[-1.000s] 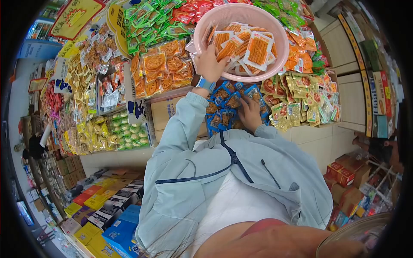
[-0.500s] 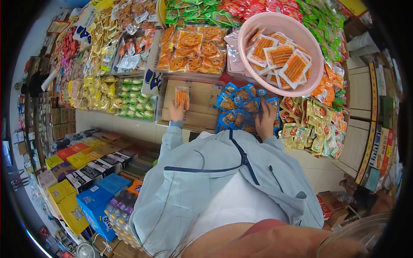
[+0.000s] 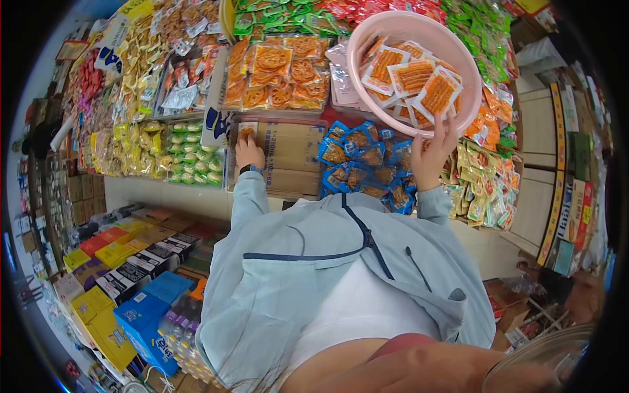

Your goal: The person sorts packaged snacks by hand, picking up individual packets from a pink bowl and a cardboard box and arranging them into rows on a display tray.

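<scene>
My left hand [image 3: 249,156] is at the back left corner of a cardboard-lined tray [image 3: 295,152]. Its fingers are closed on a small clear packet of orange snack sticks [image 3: 247,128], which lies against the cardboard. My right hand [image 3: 432,157] is raised at the front rim of a pink plastic basket [image 3: 359,78]. The fingers are apart, with the tips near the lowest of several packets of orange snack sticks [image 3: 438,93] inside; I see nothing held in them. Blue snack packets [image 3: 367,157] lie between my hands.
Sliced orange snack packs [image 3: 272,59] sit behind the tray. Green-and-white packets [image 3: 195,152] are on its left. Beige packets [image 3: 481,180] lie right of my right hand. Stacked cartons [image 3: 147,327] and bottles [image 3: 187,321] stand on the floor at lower left.
My left hand has carried the packet of snack sticks to the tray's back left corner and set it lower. My right hand has moved from the blue packets up to the basket rim.
</scene>
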`<action>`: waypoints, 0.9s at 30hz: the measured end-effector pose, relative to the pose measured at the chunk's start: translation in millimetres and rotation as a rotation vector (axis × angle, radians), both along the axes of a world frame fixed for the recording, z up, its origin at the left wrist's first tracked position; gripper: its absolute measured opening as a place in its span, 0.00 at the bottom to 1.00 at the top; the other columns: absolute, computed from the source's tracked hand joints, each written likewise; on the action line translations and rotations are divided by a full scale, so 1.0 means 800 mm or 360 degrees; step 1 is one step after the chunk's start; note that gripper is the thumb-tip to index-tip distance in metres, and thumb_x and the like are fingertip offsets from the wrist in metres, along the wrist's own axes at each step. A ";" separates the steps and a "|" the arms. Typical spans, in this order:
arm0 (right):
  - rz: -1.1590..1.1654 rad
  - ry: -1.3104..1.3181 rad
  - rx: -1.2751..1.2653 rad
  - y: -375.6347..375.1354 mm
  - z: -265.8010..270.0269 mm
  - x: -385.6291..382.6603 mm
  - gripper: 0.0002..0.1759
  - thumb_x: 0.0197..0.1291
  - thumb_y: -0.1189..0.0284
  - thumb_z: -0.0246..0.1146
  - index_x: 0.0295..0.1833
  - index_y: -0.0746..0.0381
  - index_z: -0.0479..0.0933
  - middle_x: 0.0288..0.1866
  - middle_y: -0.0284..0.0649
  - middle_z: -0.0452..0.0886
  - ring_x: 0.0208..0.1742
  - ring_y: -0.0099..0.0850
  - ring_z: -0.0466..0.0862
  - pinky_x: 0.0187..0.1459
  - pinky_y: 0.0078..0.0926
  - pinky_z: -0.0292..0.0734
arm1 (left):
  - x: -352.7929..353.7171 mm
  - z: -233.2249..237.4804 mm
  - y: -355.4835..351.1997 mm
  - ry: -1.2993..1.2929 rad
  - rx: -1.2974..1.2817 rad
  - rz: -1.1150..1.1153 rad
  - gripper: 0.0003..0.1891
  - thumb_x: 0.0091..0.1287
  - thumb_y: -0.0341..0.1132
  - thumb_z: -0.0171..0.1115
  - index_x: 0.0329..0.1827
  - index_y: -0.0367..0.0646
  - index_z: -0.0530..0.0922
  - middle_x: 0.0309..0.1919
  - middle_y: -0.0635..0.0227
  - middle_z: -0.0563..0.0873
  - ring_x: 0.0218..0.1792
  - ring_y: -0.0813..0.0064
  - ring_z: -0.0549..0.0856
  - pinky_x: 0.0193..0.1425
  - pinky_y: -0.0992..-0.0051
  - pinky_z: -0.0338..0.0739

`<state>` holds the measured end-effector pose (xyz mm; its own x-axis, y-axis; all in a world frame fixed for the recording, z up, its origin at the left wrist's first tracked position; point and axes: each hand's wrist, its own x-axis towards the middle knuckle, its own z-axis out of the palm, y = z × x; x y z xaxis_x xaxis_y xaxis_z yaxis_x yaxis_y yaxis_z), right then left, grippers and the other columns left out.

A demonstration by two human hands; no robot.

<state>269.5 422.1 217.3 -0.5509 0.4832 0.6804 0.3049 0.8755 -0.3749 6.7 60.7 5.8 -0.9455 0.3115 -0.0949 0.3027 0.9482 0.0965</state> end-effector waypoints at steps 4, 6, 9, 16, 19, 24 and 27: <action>-0.0251 -0.0454 -0.0046 0.037 0.008 -0.009 0.33 0.56 0.64 0.69 0.69 0.46 0.72 0.74 0.50 0.63 0.70 0.51 0.66 0.67 0.53 0.56 | 0.013 0.005 0.010 0.0185 0.0212 -0.0008 0.32 0.61 0.39 0.60 0.71 0.46 0.67 0.66 0.51 0.70 0.69 0.48 0.65 0.71 0.51 0.63; -0.0260 -0.0497 -0.0127 0.039 0.008 -0.009 0.30 0.58 0.66 0.67 0.68 0.48 0.74 0.72 0.48 0.67 0.69 0.45 0.69 0.68 0.51 0.55 | 0.027 0.019 0.020 0.0174 0.0312 0.0028 0.35 0.60 0.39 0.64 0.71 0.41 0.65 0.68 0.48 0.68 0.71 0.45 0.64 0.72 0.51 0.62; -0.0251 -0.0398 -0.0026 0.051 -0.001 -0.009 0.23 0.62 0.70 0.64 0.64 0.53 0.78 0.68 0.45 0.74 0.65 0.39 0.75 0.68 0.47 0.59 | 0.058 0.024 0.044 0.0237 0.0844 -0.0246 0.35 0.60 0.37 0.65 0.70 0.37 0.65 0.69 0.46 0.68 0.69 0.44 0.66 0.71 0.52 0.62; 0.0093 0.0182 -0.0292 -0.007 0.050 -0.017 0.14 0.64 0.79 0.60 0.54 0.66 0.82 0.58 0.47 0.82 0.61 0.41 0.81 0.60 0.37 0.76 | 0.155 0.197 0.136 -0.1095 0.1930 -0.0342 0.27 0.69 0.35 0.59 0.70 0.36 0.66 0.64 0.53 0.76 0.62 0.58 0.77 0.67 0.59 0.69; 0.0756 0.0155 0.0197 -0.055 0.036 -0.037 0.16 0.57 0.79 0.64 0.52 0.68 0.81 0.59 0.48 0.82 0.63 0.42 0.79 0.61 0.38 0.76 | 0.151 0.215 0.135 -0.1876 0.2655 -0.0295 0.25 0.71 0.31 0.57 0.70 0.37 0.66 0.60 0.60 0.80 0.58 0.66 0.81 0.64 0.66 0.73; 0.1486 -0.0462 -0.0118 -0.143 -0.023 -0.059 0.17 0.51 0.77 0.66 0.49 0.61 0.82 0.56 0.42 0.83 0.61 0.43 0.79 0.60 0.39 0.76 | 0.138 0.180 0.103 -0.1843 0.2631 0.0255 0.24 0.71 0.28 0.53 0.71 0.40 0.66 0.58 0.64 0.81 0.56 0.70 0.82 0.63 0.69 0.75; 0.1520 -0.0507 -0.0169 -0.145 -0.037 -0.049 0.16 0.50 0.75 0.68 0.48 0.60 0.82 0.55 0.41 0.83 0.57 0.41 0.81 0.56 0.38 0.77 | 0.122 0.100 0.049 -0.1365 0.2375 0.0439 0.23 0.69 0.25 0.54 0.68 0.39 0.69 0.56 0.64 0.82 0.53 0.71 0.83 0.60 0.69 0.77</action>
